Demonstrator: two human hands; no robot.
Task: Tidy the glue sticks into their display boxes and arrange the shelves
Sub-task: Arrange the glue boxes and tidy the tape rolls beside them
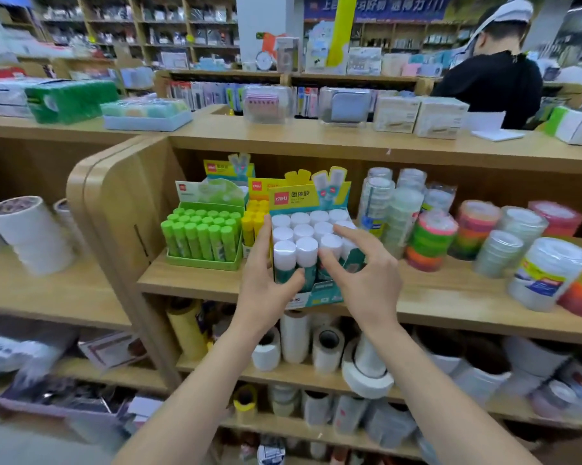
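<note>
While the left hand [266, 280] grips the teal display box [323, 297] at the shelf's [450, 297] front edge, fingers together up its left wall and thumb across its front, the right hand [366, 283] curves spread fingers round a front-row white-capped glue stick [331, 245], though whether they pinch it is unclear.

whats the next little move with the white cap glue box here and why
Probably slide the teal box back onto the shelf, level with the green box. Its front seems to overhang the shelf edge. The left hand grips its side and the right hand pinches a front-row stick, so both can steady it.
</note>
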